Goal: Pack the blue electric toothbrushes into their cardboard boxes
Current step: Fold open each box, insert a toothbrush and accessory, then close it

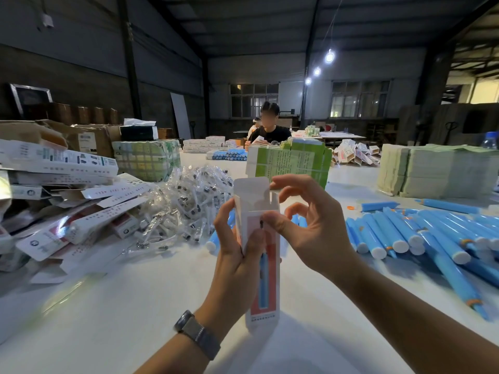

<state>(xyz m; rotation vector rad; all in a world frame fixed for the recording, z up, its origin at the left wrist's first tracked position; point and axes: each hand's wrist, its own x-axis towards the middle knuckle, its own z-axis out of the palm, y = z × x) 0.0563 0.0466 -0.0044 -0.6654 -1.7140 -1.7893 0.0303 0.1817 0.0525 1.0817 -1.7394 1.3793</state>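
White printed cardboard lies heaped at the left: flat, unfolded cartons [67, 211] stacked and slumped over each other on the smooth white table [135, 306]. Just right of them sits a glossy, crinkled mound of clear plastic sachets [186, 209], each with a small dark-bristled brush head inside.

At the centre a tall, narrow cardboard box [263, 265] stands upright, its bottom end low toward the table, its top flaps open and its front printed with a blue toothbrush on a red panel. The left hand [237, 255], a metal-banded watch [197, 334] on its wrist, grips the box round its upper half, thumb across the front. The right hand [305, 225] is part-curled: its thumb presses the box front near the top and its forefinger touches the raised top flap, the other fingers arched and free.

Behind stand green paper-wrapped bundles [289, 164], and across the table a person in black [270, 130] sits. At the right, smooth blue cylindrical toothbrushes [421, 238] with white end caps lie in a loose pile, beside a thick stack of pale leaflets [432, 171].
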